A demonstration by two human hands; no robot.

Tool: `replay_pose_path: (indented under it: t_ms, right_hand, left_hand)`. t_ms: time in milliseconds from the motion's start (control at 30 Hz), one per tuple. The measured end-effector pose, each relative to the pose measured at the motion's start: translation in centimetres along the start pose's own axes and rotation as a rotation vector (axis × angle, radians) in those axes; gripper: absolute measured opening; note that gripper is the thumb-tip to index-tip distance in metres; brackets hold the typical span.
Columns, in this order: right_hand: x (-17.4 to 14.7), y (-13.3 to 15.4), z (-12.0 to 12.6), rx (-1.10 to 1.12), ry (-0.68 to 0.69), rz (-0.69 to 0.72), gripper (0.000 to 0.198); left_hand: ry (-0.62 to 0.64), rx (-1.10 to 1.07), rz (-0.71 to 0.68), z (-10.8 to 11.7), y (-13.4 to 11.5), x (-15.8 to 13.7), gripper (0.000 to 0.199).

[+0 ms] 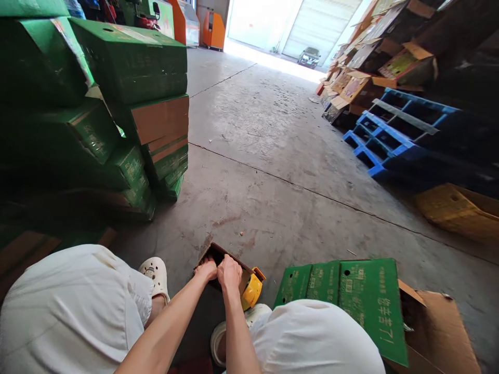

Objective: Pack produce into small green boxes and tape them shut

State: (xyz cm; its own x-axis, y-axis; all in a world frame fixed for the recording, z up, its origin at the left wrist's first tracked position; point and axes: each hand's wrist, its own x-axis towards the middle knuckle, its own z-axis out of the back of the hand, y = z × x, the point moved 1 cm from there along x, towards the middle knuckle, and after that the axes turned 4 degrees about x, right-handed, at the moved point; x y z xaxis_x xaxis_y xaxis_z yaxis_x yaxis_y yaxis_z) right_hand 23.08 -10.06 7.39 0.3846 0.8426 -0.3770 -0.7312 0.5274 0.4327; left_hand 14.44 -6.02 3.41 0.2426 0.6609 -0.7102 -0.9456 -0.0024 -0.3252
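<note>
Presently, the small open carton sits between the shoes, a yellow tool just beside it. Left hand and right hand lie close together at its opening, both curled; whether either grips it, cannot tell. Advisable: work evenly with both, keeping it square.

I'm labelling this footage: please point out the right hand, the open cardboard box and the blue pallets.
Right hand [230,271], head view: back of the hand.
Open cardboard box [245,277], head view: wall beside that hand.
Blue pallets [402,148], head view: a blue slat.
</note>
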Motion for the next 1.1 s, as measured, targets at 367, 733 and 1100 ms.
replay_pose_path:
  t_ms: [367,733,1100]
  right_hand:
    - [-1.8,-2.1,-3.1,-0.195,0.164,0.015,0.074]
    - [-1.0,-1.7,-1.5,0.016,0.16,0.015,0.052]
    - [-1.3,-5.2,2.6,0.223,-0.133,-0.111,0.049]
  left_hand:
    - [-0.127,0.189,-0.087,0.6,-0.4,-1.9,0.056]
    - [-0.082,0.33,-0.152,1.8,-1.3,-2.7,0.045]
    - [-0.16,0.275,-0.205,1.9,0.7,-5.2,0.063]
